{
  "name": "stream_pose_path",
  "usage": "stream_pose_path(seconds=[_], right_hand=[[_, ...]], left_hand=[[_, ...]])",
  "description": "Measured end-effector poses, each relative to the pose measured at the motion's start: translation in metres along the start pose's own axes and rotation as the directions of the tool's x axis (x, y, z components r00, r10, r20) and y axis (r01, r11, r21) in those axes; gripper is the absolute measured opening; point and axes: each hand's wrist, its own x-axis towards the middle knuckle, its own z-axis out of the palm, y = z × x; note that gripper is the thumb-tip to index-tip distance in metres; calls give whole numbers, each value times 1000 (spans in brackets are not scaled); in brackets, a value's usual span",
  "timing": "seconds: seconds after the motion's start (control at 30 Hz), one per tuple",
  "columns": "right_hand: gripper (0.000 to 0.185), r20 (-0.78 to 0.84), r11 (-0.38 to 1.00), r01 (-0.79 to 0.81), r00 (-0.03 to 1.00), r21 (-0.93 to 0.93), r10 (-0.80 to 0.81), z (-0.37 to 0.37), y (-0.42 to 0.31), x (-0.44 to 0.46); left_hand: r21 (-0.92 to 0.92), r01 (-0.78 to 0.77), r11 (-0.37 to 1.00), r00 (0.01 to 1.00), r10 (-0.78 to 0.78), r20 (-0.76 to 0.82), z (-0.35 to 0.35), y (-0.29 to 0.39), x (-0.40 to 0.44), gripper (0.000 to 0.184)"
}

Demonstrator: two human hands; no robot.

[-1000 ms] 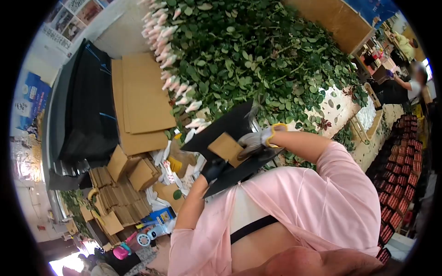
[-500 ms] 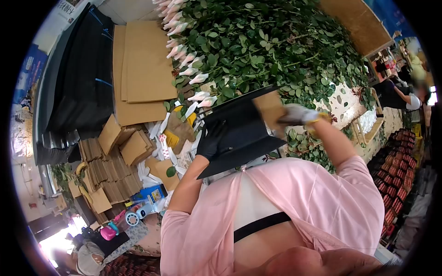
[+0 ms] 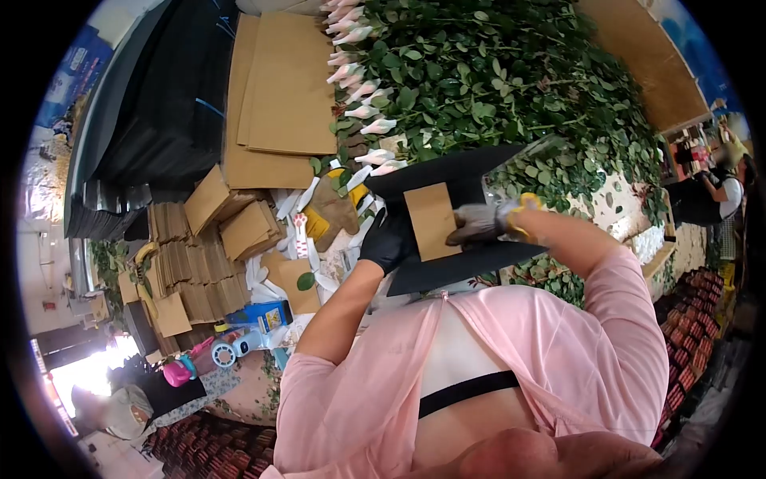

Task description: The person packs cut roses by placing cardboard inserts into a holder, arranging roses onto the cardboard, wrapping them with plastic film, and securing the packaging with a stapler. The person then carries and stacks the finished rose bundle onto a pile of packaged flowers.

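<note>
"Black sheet (image 3: 451,169), flaps spread on its far and near sides: where was it, and what did it hold?"

"Just in front of the pink shirt (image 3: 550,343). One cardboard piece (image 3: 429,219) lay inside, between the flaps."

"Grip?"

"Right hand (image 3: 479,223), grey glove: on the cardboard's right edge; whether pinched or only pressing, could not tell. Left hand (image 3: 386,243), black glove: against the sheet's left edge; closure could not be told, dark on dark."

"Other containers?"

"Crate (image 3: 659,260), far right, with whitish contents."

"Writing?"

"Blue box (image 3: 271,316) at left bore a label, too small to read."

"Room?"

"Leaf-strewn open patch of bench (image 3: 608,204) beyond the right forearm. Flower heads (image 3: 377,126) crowded near the sheet's far left corner."
</note>
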Motion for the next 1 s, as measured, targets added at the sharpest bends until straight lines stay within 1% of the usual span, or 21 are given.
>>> stream_pose_path(seconds=[0.03,0.07,0.1,0.13,0.2,0.27,0.33,0.37,0.4,0.47,0.53,0.57,0.63,0.67,0.7,0.73,0.77,0.8,0.87,0.93,1.0], right_hand=[[21,6,1000,9,1000,5,-9,4,4,5],[20,31,972,-117,993,204,113,7,13,11],[19,82,889,-243,970,388,229,8,19,17],[19,92,884,-244,970,398,226,7,16,19],[17,61,909,-322,946,264,317,6,6,17],[19,40,908,-308,950,285,310,6,0,15],[28,-26,940,-297,952,166,306,9,0,18],[36,-75,970,-227,972,-84,221,10,-4,24],[42,-131,896,-103,990,-431,51,10,0,30],[40,-143,757,-170,985,-631,102,8,-17,29],[32,-214,591,-336,939,-733,268,12,-46,19],[27,10,604,-93,986,-791,166,2,-29,20],[31,208,764,139,978,-631,-6,-12,-14,10],[40,169,890,147,982,-432,-80,-14,-62,-15],[47,165,931,227,969,-286,-186,-13,-68,-35],[55,147,940,315,944,-131,-295,-10,-71,-52],[62,157,870,415,909,-265,-386,-2,-78,-67],[49,71,899,105,994,-426,-83,16,-90,-81],[31,-154,669,-129,988,-732,21,40,-107,-88],[20,-264,632,-165,962,-757,-65,59,-89,-87],[19,-310,603,-158,938,-782,-157,65,-82,-89]], left_hand=[[-142,72,987,997,-66,46,-14,1,-2,51],[-279,149,949,987,-126,99,-28,4,-3,43],[-16,312,950,895,-288,340,-47,11,-2,34],[-13,316,949,889,-291,353,-52,13,-3,34],[-266,49,963,997,-65,-51,-53,20,-6,36],[-264,-124,957,992,110,-68,-26,18,9,69],[-247,-81,966,994,97,55,4,6,8,84],[-247,-79,966,994,94,51,8,4,7,84],[-227,-106,968,991,123,61,10,0,6,85],[-203,-146,968,984,163,70,10,-4,3,87],[-173,-133,976,984,151,99,11,-4,8,86],[-211,-150,966,984,167,67,13,-5,8,86],[-223,-175,959,978,195,72,18,-13,11,85],[-259,-156,953,979,184,87,18,-13,13,84],[-263,-63,963,970,120,210,12,-9,19,83],[-179,-77,981,965,119,235,12,-7,22,86],[-175,-56,983,961,100,258,11,-6,28,85],[-166,-35,985,956,81,281,10,-5,33,85],[-43,-87,995,970,94,222,13,9,40,86],[258,-82,963,976,25,217,36,17,37,89],[245,-36,969,956,-38,290,50,19,34,85]])
